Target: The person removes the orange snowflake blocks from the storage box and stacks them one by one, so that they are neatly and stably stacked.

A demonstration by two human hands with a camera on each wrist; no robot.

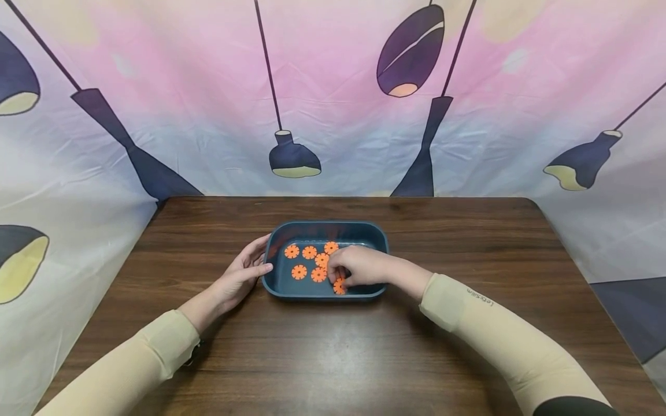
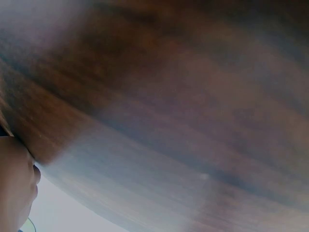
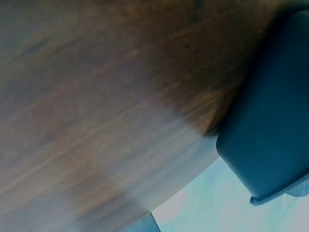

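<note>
A dark blue rectangular tray (image 1: pixel 322 297) with rounded corners sits on the table. Several flat orange notched discs (image 1: pixel 299 272), each with a small centre hole, lie on its floor. My left hand (image 1: pixel 241 274) holds the tray's left end, thumb at the rim and fingers along the outer side. Inside the right half, my right hand (image 1: pixel 361 266) reaches down with thumb and fingers curled around an orange notched disc (image 1: pixel 339 286) near the front wall. That hand partly covers the discs beside it. The right wrist view shows the tray's outer wall (image 3: pixel 270 125).
The brown wood-grain table (image 1: pixel 333 352) extends around the tray on all sides. Behind it hangs a cloth backdrop (image 1: pixel 333 86) printed with lamps. Light sleeves (image 1: pixel 499 329) cover both forearms. The left wrist view shows mostly blurred tabletop (image 2: pixel 169 121).
</note>
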